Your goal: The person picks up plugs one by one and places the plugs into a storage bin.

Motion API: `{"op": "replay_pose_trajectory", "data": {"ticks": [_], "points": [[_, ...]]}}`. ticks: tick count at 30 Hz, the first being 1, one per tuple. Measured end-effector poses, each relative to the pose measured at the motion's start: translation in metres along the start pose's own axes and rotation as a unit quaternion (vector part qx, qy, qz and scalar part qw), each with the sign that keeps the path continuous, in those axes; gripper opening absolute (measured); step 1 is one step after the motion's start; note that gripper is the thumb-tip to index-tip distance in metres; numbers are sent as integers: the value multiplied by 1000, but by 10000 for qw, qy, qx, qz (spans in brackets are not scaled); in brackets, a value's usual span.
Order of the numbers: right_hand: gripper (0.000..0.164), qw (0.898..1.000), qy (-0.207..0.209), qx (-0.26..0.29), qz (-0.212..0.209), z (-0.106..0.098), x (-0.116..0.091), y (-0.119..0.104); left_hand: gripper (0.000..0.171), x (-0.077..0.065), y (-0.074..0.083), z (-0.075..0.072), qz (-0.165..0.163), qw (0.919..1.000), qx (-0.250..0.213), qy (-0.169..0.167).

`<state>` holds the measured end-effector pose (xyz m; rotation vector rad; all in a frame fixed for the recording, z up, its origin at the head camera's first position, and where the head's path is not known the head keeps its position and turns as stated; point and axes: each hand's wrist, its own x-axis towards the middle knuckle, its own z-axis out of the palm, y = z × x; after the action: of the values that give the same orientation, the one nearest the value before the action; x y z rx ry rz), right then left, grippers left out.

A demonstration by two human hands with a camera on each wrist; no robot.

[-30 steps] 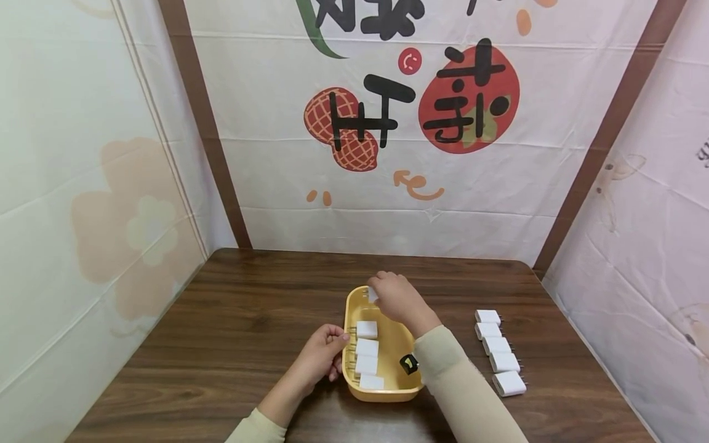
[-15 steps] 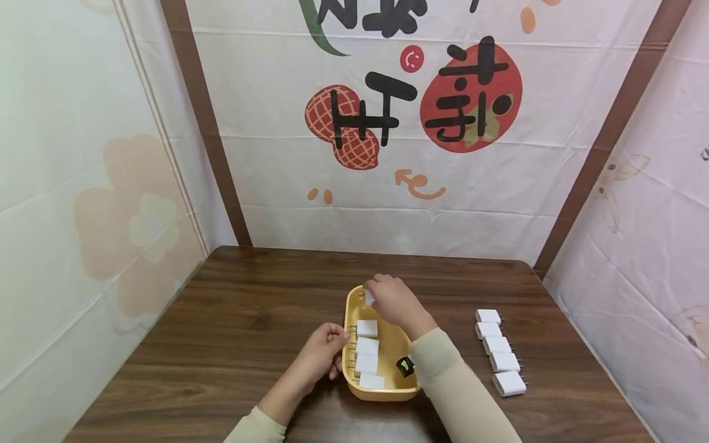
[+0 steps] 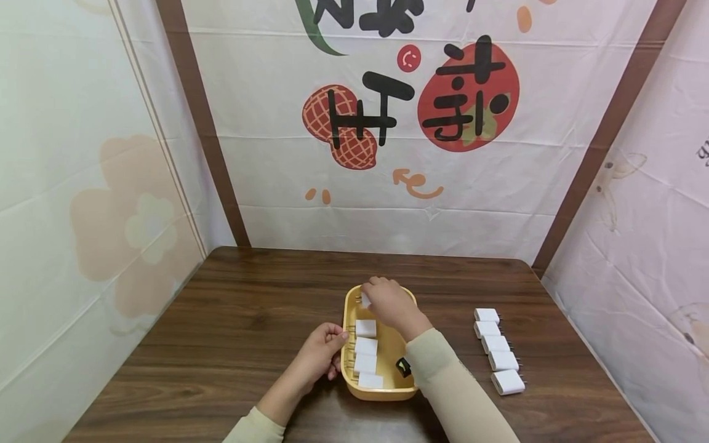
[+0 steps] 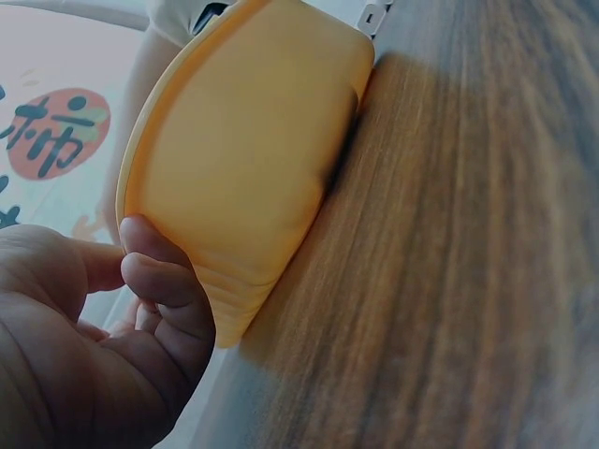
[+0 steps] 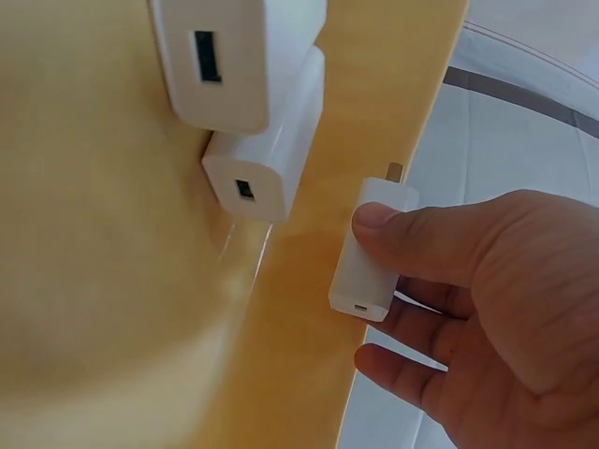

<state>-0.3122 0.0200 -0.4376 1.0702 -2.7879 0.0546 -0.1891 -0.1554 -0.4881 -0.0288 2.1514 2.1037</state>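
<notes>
My right hand [image 3: 390,304] pinches a white USB charger [image 5: 372,253] between thumb and fingers, inside the far end of a yellow plastic bin [image 3: 382,395]. In the right wrist view its metal prongs point toward the bin's rim. Several more white chargers [image 3: 365,328] lie in a column along the bin's left side, prongs to the left. My left hand [image 3: 321,354] pinches the bin's left rim with thumb and forefinger; the left wrist view shows this grip [image 4: 103,327] on the outer wall. In the head view, the right hand hides part of the held charger.
A small black object with a green-yellow mark [image 3: 404,367] sits inside the bin at the near right. Several white chargers [image 3: 500,360] stand in a row on the brown wooden table [image 3: 266,295], right of the bin. Printed cloth walls [image 3: 277,227] enclose the table.
The right hand has shifted slightly left and nearer with its charger, toward the bin's left wall. The left hand keeps its hold on the rim.
</notes>
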Motion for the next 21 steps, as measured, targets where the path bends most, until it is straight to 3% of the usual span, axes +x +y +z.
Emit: {"op": "replay_pose_trajectory", "data": {"ticks": [21], "points": [[41,9987,-487,131,68,12,3,-4,24,-1,1,1,50,10000,20,-17]]}}
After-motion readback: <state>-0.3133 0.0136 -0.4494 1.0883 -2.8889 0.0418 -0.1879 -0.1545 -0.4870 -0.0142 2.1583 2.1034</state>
